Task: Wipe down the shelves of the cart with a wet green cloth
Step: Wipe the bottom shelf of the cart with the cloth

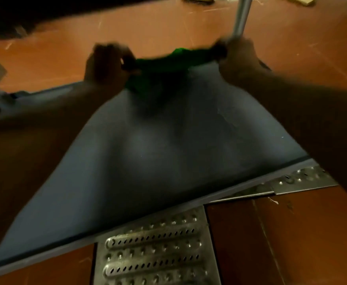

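fingers of left hand (104, 62) and right hand (238, 56) curled tight round green cloth (168, 60) above cart shelf (148, 161)

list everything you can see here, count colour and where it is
green cloth: one, green, stretched between both hands above the far end of the shelf
cart shelf: one, dark blue-grey, fills the middle of the view
metal posts: two, silver, one at the shelf's far right corner, one at the left edge
floor: red-brown tiles, all around the cart
drain grates: two, grey perforated metal, set in the floor along the shelf's near edge
flat items: at least two, tan, on the floor at the top edge, too blurred to name
left hand: grips the cloth's left end
right hand: grips the cloth's right end, beside the post
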The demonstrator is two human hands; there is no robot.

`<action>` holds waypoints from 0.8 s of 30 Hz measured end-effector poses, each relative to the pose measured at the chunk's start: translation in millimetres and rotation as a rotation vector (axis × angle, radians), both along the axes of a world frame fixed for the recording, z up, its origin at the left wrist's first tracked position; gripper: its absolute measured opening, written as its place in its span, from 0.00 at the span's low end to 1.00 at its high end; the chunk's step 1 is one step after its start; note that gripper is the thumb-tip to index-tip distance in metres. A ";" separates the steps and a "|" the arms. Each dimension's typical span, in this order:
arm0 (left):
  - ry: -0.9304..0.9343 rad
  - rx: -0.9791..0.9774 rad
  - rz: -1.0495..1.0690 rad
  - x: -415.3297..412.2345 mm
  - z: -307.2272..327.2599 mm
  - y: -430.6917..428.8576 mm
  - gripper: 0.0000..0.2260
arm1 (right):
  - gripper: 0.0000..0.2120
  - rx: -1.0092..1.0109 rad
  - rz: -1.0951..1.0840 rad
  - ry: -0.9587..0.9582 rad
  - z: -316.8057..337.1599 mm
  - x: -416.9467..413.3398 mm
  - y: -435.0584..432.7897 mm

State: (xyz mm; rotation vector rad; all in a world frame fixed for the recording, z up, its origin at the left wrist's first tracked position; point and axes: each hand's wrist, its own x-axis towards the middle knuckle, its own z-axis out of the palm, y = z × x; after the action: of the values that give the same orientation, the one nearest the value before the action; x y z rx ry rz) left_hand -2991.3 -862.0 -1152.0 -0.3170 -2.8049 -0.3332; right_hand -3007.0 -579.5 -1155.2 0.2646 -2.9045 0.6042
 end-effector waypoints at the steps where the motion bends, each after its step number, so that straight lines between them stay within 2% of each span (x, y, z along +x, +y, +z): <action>1: -0.075 -0.047 -0.019 2.3 -10.4 4.4 0.15 | 0.16 0.023 0.027 -0.081 -11.0 1.9 1.3; 4: -0.401 -0.180 -0.042 18.0 -58.7 15.3 0.27 | 0.24 0.172 0.074 -0.305 -56.3 17.5 4.9; 7: -0.524 -0.214 0.046 21.8 -86.7 17.8 0.31 | 0.34 0.253 0.147 -0.388 -81.4 20.8 3.6; 12: -0.532 -0.253 0.040 25.4 -96.6 16.0 0.32 | 0.32 0.402 0.169 -0.310 -95.3 13.3 7.6; 15: -0.539 -0.272 0.031 33.0 -100.0 9.1 0.36 | 0.32 0.331 0.171 -0.281 -96.8 18.4 15.9; 24: -0.511 -0.264 -0.076 77.9 -100.3 18.3 0.35 | 0.31 0.284 0.145 -0.334 -95.4 58.3 42.8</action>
State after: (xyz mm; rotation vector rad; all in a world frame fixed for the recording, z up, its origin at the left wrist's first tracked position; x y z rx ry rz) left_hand -2913.4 -843.6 -1252.2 -0.4510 -3.3547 -0.0594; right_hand -2948.7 -536.8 -1250.7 0.4530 -3.3171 0.2726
